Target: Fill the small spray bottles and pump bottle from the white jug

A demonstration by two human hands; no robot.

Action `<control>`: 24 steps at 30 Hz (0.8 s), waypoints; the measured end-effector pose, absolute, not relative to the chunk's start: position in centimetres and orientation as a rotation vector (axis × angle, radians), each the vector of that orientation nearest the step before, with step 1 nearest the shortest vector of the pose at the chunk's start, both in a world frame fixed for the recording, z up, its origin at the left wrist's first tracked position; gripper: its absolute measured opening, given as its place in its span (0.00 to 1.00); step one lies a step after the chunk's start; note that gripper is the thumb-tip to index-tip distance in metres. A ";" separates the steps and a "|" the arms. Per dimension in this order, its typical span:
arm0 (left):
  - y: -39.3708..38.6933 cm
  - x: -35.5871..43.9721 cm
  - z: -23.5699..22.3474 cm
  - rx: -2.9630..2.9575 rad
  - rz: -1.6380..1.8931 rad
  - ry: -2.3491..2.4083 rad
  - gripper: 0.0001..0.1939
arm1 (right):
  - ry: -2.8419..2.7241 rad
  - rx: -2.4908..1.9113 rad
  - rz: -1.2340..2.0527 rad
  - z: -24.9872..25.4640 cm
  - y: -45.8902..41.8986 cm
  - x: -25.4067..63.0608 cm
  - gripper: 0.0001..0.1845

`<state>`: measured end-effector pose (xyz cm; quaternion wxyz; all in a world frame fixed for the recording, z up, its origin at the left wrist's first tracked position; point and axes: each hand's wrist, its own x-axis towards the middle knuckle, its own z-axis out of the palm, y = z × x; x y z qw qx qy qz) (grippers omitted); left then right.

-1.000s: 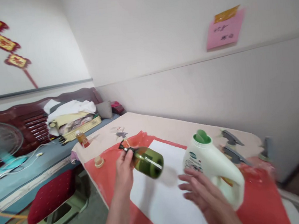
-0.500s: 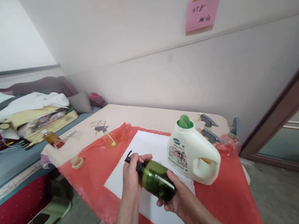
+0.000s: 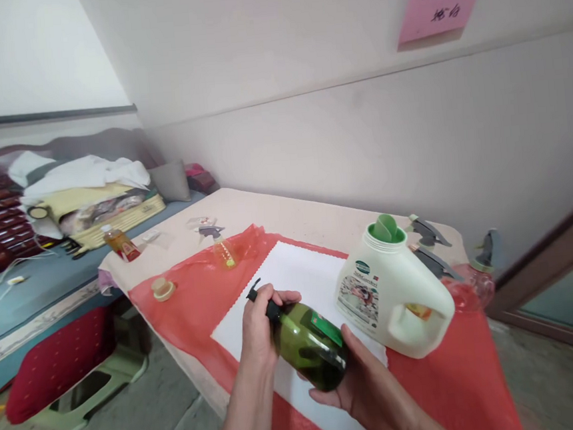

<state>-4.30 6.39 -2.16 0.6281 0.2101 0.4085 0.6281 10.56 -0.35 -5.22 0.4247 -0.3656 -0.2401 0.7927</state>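
Note:
I hold a dark green see-through bottle (image 3: 308, 343) tilted on its side above a white cloth (image 3: 293, 288). My left hand (image 3: 259, 324) is closed round its neck, just below the black pump head (image 3: 256, 293). My right hand (image 3: 352, 382) is wrapped under the bottle's base. A white detergent jug (image 3: 394, 296) with a green cap stands upright just right of the bottle, on the red plastic sheet (image 3: 193, 300) that covers the table.
Grey trigger sprayers (image 3: 428, 232) stand behind the jug. A small orange spray bottle (image 3: 222, 249), a beige lid (image 3: 163, 289) and an amber bottle (image 3: 120, 243) sit at the table's left end. A red stool (image 3: 59, 369) stands on the floor at left, by a cluttered bed.
One second ago only my left hand held the bottle, raised high; my right hand has since closed under its base. The bottle has come down and nearer to me.

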 end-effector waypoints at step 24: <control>5.8 -4.5 -2.8 0.715 1.301 0.615 0.15 | -0.730 -0.760 1.928 -5.6 -0.4 11.3 0.31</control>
